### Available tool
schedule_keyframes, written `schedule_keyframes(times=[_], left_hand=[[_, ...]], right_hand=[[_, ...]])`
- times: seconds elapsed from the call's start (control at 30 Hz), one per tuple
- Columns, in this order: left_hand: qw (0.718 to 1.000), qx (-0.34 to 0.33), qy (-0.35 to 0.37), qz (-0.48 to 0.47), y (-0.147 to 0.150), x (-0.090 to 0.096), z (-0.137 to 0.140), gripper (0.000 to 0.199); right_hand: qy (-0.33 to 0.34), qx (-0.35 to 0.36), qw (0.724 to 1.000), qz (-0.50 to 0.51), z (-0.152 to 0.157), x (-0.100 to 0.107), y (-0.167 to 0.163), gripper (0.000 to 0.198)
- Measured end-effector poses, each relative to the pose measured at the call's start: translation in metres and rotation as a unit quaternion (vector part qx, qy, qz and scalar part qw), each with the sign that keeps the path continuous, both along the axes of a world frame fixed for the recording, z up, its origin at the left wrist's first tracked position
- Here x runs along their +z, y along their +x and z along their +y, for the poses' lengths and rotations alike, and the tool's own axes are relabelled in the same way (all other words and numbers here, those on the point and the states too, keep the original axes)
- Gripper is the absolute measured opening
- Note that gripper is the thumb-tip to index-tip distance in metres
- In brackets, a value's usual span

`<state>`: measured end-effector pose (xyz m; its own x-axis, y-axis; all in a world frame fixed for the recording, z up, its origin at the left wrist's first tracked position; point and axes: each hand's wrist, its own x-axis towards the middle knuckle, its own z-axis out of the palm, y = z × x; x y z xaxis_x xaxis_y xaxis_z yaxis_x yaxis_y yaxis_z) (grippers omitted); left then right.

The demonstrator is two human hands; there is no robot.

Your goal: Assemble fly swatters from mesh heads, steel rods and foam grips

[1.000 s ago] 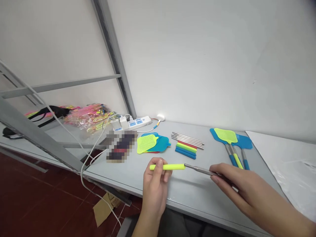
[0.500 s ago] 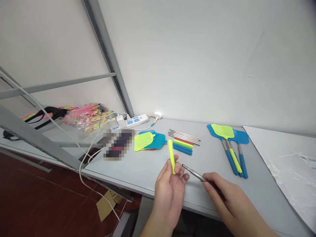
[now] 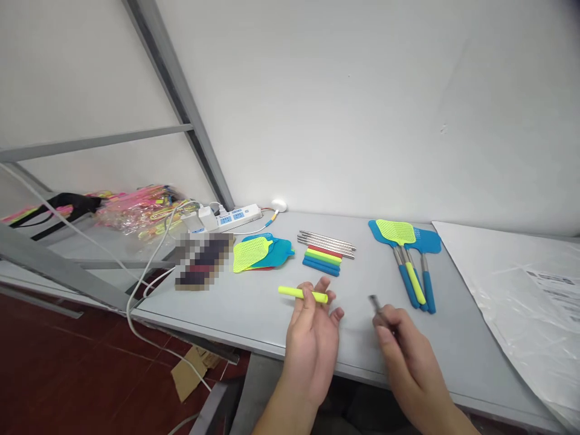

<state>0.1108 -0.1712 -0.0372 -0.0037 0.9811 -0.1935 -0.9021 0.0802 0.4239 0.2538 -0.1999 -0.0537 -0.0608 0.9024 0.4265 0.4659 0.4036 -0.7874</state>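
My left hand (image 3: 312,338) pinches a yellow handle grip (image 3: 294,292) between thumb and fingers, lying nearly level above the table. To its right, my right hand (image 3: 405,356) is closed around a metal rod (image 3: 375,304) whose tip points up and away; the rest is hidden in the fist. Beyond my left hand lie several loose handle grips (image 3: 322,261) in red, yellow and blue, with several metal rods (image 3: 327,243) behind them. Yellow and blue fly swatter heads (image 3: 254,254) are stacked to the left. Several fly swatters with handles (image 3: 410,266) rest at the right.
A white power strip (image 3: 238,219) with plugs and cables stands near the wall. A pixelated dark object (image 3: 203,263) sits left of the swatter heads. White plastic sheeting (image 3: 512,290) covers the right side. A grey metal frame post (image 3: 181,103) rises at the left.
The yellow handle grip has turned from upright to nearly level in my left hand. My right hand has tilted the rod, and its tip now points up, farther from the grip.
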Motion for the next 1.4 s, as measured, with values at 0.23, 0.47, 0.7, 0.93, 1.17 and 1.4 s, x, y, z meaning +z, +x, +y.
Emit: schedule_keyframes(times=[0.23, 0.47, 0.7, 0.93, 1.17, 1.4], left_hand=[[0.996, -0.085, -0.034, 0.001, 0.011, -0.015, 0.001, 0.022], [0.991, -0.1, -0.012, 0.086, 0.014, -0.019, 0.001, 0.02], [0.986, -0.106, 0.031, 0.124, 0.014, -0.021, -0.001, 0.019], [0.965, -0.104, 0.053, 0.237, 0.016, -0.017, -0.008, 0.02], [0.951, -0.177, 0.129, 0.22, 0.013, -0.009, -0.007, 0.024], [0.928, -0.061, 0.123, 0.346, -0.031, -0.005, 0.009, 0.042]], right_hand=[[0.013, -0.093, 0.967, 0.238, 0.005, 0.0, 0.008, 0.013], [-0.035, -0.069, 0.907, 0.415, 0.017, -0.004, 0.014, 0.011], [-0.042, -0.08, 0.886, 0.454, 0.017, -0.005, 0.013, 0.013], [-0.076, -0.076, 0.873, 0.475, 0.019, -0.004, 0.015, 0.016], [-0.087, 0.008, 0.915, 0.394, 0.01, 0.001, -0.003, 0.017], [-0.03, -0.043, 0.983, 0.178, 0.027, 0.026, 0.001, 0.017]])
